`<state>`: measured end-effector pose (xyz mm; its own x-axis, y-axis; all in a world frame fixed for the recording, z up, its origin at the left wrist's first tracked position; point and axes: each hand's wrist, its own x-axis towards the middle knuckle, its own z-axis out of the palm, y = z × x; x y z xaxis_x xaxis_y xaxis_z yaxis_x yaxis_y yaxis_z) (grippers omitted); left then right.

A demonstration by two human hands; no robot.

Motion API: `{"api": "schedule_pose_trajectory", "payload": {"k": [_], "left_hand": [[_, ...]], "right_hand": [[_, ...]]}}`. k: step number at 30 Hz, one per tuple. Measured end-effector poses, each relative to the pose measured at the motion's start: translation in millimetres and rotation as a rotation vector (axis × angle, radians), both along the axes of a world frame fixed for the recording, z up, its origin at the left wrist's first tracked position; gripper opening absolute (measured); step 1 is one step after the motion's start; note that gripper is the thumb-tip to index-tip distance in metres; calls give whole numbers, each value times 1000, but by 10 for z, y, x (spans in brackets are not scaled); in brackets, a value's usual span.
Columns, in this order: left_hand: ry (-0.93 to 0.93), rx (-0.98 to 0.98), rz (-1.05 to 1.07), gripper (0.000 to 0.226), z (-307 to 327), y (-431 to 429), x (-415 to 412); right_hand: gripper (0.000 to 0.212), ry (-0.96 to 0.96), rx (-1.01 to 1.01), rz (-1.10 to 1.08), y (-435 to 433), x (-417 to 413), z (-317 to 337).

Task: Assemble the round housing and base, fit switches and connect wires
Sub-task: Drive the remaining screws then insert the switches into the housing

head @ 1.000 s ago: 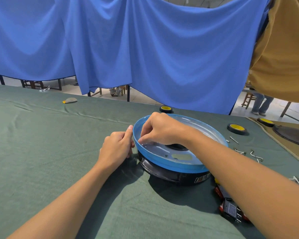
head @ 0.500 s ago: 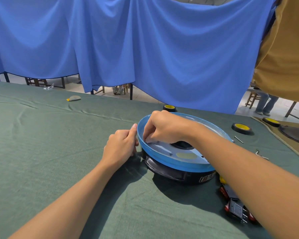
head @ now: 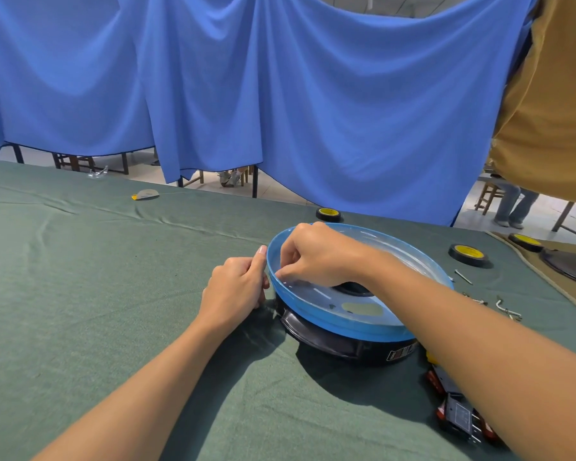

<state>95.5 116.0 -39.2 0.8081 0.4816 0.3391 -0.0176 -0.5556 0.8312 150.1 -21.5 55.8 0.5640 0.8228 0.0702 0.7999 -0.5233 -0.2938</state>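
Observation:
A round blue housing point(head: 346, 322) with a clear inner face sits tilted on a black base point(head: 343, 344) on the green cloth. My left hand point(head: 236, 287) is curled at the housing's left rim, thumb up against the blue edge. My right hand point(head: 316, 254) reaches over the rim from the right, its fingertips pinched together down on the clear inner face near the left edge; what they pinch is too small to tell. A black hub point(head: 353, 289) shows behind my right wrist.
A red and black part point(head: 459, 414) with terminals lies under my right forearm. Three black and yellow wheels point(head: 469, 254) and several small metal pins point(head: 506, 309) lie to the right and behind. A blue curtain hangs past the table's far edge.
Both hands stay at the housing's left rim. The view has shifted a little; the right fingertips have pressed slightly lower on the inner face.

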Motion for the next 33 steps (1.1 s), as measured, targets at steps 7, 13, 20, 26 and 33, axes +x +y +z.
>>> {"api": "schedule_pose_trajectory", "payload": {"k": [7,13,20,26,33], "left_hand": [[15,3,12,67,9,-4,-1],[10,-10,9,66,15,-5,-1],[-147,-27,108,47,82,-80,-54],[-242,139,-58,69,74,-244,-108],[-190,138,-117,57,98,-305,-102]], "right_hand": [[14,62,21,52,-53,7,90],[25,-63,-27,1,1,-2,13],[27,-122,208,-160,-518,20,193],[16,-231,385,-443,-1382,48,38],[11,-102,378,-768,-1703,9,-344]]}}
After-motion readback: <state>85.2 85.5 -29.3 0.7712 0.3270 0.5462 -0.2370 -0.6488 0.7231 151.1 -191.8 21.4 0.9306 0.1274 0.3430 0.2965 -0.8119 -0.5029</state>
